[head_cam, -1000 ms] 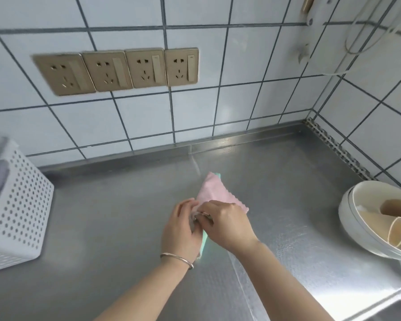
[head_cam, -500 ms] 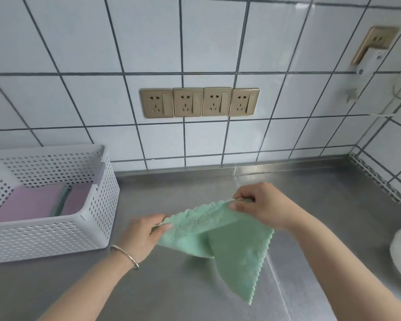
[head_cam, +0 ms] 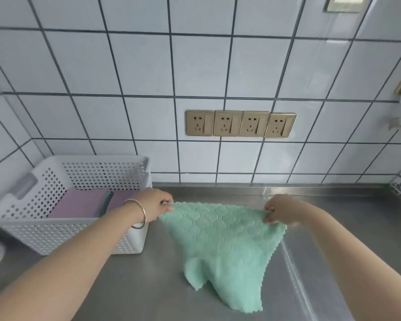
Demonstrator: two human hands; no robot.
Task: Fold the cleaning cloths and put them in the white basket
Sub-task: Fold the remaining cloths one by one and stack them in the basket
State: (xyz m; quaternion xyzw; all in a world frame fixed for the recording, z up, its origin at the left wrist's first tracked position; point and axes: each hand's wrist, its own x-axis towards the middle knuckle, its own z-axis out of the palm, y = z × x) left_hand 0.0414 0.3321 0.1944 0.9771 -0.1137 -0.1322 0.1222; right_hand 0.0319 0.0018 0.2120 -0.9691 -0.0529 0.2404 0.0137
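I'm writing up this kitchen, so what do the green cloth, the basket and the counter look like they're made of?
Green cloth: soft, fuzzy fabric, probably microfibre, with a quilted pattern and scalloped edges. Basket: white plastic, matte, its walls full of small holes. Counter: brushed metal, likely stainless steel, with dull reflections.

the basket (head_cam: pixel 83 239) stands at the left on the counter (head_cam: pixel 334 262) against the far wall, folded cloths (head_cam: pixel 79 206) inside; the open cloth (head_cam: pixel 222 246) hangs to its right, between the left hand (head_cam: pixel 155 205) and right hand (head_cam: pixel 281 210); sockets (head_cam: pixel 241 123) on the wall beyond.
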